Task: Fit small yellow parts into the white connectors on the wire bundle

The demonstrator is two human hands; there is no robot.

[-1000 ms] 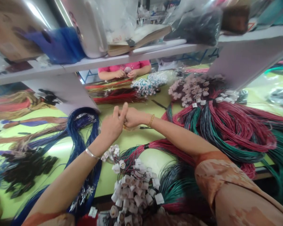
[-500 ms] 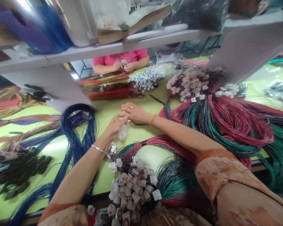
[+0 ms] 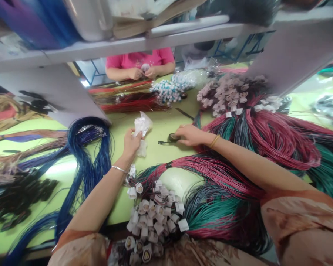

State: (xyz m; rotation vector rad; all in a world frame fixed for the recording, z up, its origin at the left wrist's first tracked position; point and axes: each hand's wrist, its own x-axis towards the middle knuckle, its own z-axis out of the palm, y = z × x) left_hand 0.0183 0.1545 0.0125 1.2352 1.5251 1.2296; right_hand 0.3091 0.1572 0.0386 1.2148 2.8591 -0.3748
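My left hand [image 3: 131, 143] is closed on a crumpled clear plastic bag [image 3: 143, 123], part of which hangs below the fingers. To its right, my right hand [image 3: 191, 135] has its fingers at the edge of a small black tape roll [image 3: 172, 137], gripping it; a short black end sticks out leftward over the table. Nearer to me lies a bundle of red, green and grey wires [image 3: 183, 162], tied with a black band. White plastic connectors [image 3: 152, 218] cluster at its near end, by my body.
Blue wire bundles [image 3: 91, 147] and black connectors [image 3: 19, 195] lie left. A big red-green wire heap [image 3: 283, 136] with white connectors [image 3: 227, 92] sits right. A loaded shelf [image 3: 127, 46] crosses above. Opposite, a person in pink [image 3: 140, 61] works with both hands.
My hands, formerly together at the plastic bag, are apart. My right hand has moved right to the black tape roll. The bag is lifted higher in my left hand.
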